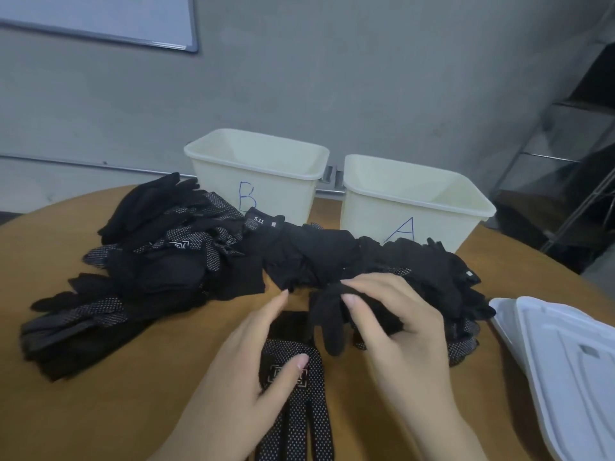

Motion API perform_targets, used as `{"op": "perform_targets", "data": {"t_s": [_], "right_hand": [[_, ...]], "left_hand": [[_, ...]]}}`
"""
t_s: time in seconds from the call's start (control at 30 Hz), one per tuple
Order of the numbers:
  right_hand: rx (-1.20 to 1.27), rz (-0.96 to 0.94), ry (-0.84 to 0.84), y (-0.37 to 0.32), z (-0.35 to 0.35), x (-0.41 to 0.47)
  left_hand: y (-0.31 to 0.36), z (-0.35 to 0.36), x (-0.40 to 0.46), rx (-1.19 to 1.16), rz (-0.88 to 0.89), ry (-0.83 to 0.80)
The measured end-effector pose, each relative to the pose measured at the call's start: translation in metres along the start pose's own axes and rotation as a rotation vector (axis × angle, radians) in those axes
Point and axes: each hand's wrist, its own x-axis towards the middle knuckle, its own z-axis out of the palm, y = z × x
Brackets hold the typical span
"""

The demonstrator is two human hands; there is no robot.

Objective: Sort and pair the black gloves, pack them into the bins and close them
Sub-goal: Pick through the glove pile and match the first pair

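A plain black glove (pixel 329 322) is pinched by the right hand (pixel 392 314) just beyond the dotted glove (pixel 296 407) — its long axis running toward the viewer — pressed flat under the left hand (pixel 256 357).

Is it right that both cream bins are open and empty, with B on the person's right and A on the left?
Not quite. The head view shows bin B on the person's left and bin A on the right. The rest holds: both are open and look empty, as far as their insides show.

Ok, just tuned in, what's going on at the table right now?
A person is sorting black gloves. The left hand rests on a dotted glove lying flat, while the right hand pinches a plain glove from the pile. Bins B and A look empty; the lids lie off to the right.
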Motion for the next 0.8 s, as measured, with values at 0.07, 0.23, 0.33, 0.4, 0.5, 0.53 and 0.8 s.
{"op": "perform_targets", "data": {"t_s": [0.07, 0.23, 0.33, 0.4, 0.5, 0.53, 0.8], "right_hand": [[0.036, 0.009, -0.044, -0.005, 0.006, -0.002], [0.130, 0.056, -0.209, -0.009, 0.017, -0.005], [0.159, 0.167, -0.310, -0.003, 0.022, -0.008], [0.170, 0.260, -0.407, 0.004, 0.020, -0.009], [0.068, 0.328, -0.544, 0.015, 0.014, -0.012], [-0.004, 0.329, -0.571, 0.019, 0.012, -0.014], [-0.403, 0.229, -0.601, 0.033, 0.006, -0.019]], "left_hand": [[0.003, 0.000, 0.002, -0.079, 0.020, 0.034], [0.006, -0.001, 0.009, -0.177, 0.063, 0.080], [0.006, -0.003, 0.009, -0.321, -0.025, 0.082], [0.005, -0.005, 0.009, -0.439, -0.093, 0.067], [-0.001, -0.011, 0.011, -0.540, -0.129, 0.113], [-0.003, -0.014, 0.012, -0.558, -0.136, 0.141], [-0.023, -0.038, 0.005, -0.638, -0.249, 0.239]]}}
